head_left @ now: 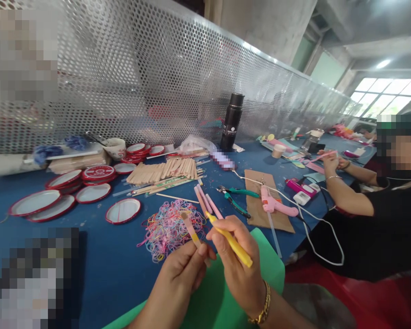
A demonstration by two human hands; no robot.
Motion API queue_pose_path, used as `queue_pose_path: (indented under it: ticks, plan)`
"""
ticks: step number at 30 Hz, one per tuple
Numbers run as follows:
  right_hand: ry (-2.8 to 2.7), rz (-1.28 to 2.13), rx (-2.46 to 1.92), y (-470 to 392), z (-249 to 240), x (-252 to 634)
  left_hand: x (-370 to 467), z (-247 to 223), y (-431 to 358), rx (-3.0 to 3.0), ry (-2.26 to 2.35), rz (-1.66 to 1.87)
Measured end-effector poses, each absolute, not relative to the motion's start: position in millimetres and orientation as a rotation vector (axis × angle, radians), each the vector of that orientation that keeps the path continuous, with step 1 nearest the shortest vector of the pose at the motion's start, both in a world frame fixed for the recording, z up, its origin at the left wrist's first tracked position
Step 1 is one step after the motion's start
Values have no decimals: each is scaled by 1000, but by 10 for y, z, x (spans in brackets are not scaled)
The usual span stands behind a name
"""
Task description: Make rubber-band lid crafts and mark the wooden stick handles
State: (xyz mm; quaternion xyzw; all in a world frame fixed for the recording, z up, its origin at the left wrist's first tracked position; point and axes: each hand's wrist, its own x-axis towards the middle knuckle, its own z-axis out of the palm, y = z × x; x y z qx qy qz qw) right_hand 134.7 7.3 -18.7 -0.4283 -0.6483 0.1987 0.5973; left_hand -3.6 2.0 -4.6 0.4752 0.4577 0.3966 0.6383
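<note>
Left hand pinches flat stick; right hand, just beside, grips yellow pen; steady stick, light strokes likely best

Marker: smooth plastic. Sticks: matt wood. Partition: shiny metal.

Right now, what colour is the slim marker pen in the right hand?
The slim marker pen is yellow, clearest in the head view.

Head camera looks forward, down across blue table.
</note>
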Motion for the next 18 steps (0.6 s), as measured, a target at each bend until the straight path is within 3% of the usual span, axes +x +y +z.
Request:
queue_pose_path:
  ticks: [9,18]
  plan:
    - [-1605,509,-1018,132,-97,1464,-65,-101,-67,1079,1017,966]
    - [-1855,81,-1183,480,201,1742,-73,-184,-89,1237,1039,938]
